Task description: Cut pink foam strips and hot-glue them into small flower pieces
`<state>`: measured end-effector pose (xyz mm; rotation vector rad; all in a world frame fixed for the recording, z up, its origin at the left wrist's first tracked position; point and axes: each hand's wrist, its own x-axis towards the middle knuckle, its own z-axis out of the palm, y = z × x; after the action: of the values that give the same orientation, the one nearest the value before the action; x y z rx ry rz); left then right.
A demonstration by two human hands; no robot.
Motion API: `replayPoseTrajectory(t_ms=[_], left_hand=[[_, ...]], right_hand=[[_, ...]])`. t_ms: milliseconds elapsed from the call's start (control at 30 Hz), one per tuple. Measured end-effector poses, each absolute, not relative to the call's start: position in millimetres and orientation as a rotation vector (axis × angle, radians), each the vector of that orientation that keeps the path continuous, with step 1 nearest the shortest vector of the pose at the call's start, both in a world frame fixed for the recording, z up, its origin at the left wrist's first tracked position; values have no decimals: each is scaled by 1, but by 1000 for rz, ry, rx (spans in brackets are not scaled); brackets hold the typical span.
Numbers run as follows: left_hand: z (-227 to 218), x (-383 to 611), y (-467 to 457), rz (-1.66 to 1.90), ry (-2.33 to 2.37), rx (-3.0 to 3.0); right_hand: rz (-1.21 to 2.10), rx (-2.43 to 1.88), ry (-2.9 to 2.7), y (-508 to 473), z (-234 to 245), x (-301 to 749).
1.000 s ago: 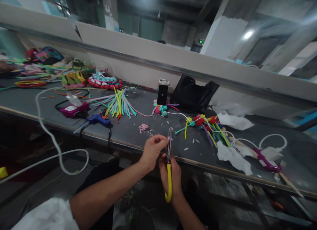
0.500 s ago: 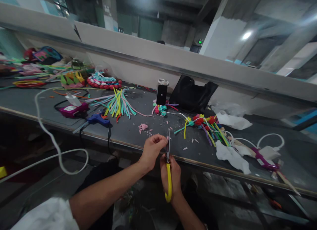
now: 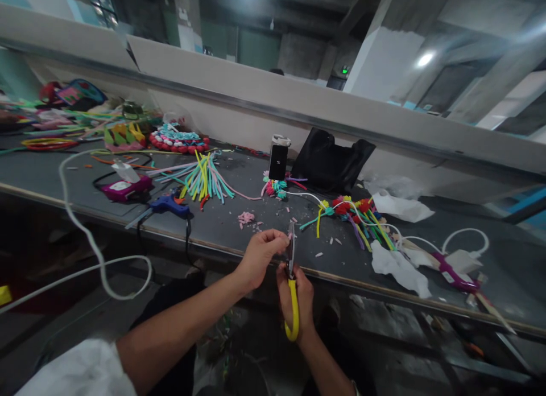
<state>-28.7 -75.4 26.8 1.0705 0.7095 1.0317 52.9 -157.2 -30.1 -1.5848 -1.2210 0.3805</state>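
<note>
My right hand (image 3: 294, 293) grips yellow-handled scissors (image 3: 292, 293), blades pointing up over the front edge of the grey workbench (image 3: 222, 219). My left hand (image 3: 261, 256) is pinched shut right beside the blades, holding something too small to make out. Small pink scraps (image 3: 247, 218) lie on the bench just beyond my hands. Further right lies a bunch of coloured pipe-cleaner flowers (image 3: 358, 214).
A blue glue gun (image 3: 170, 205) and a magenta glue gun (image 3: 125, 188) lie left, with a white cable (image 3: 85, 231) looping off the edge. A fan of coloured pipe cleaners (image 3: 205, 180), a phone (image 3: 278, 161), a black bag (image 3: 330, 160) and white papers (image 3: 398, 268) sit around.
My hands and the scissors have barely moved. The view has drifted slightly.
</note>
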Motion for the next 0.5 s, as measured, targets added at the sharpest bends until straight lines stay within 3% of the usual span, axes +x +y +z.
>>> replayPoseTrajectory(t_ms=[333, 500], left_hand=[[25, -30, -74, 1004, 674, 1032], [25, -31, -74, 968, 648, 1002]], right_hand=[[781, -1399, -937, -163, -24, 50], [746, -1400, -919, -163, -16, 54]])
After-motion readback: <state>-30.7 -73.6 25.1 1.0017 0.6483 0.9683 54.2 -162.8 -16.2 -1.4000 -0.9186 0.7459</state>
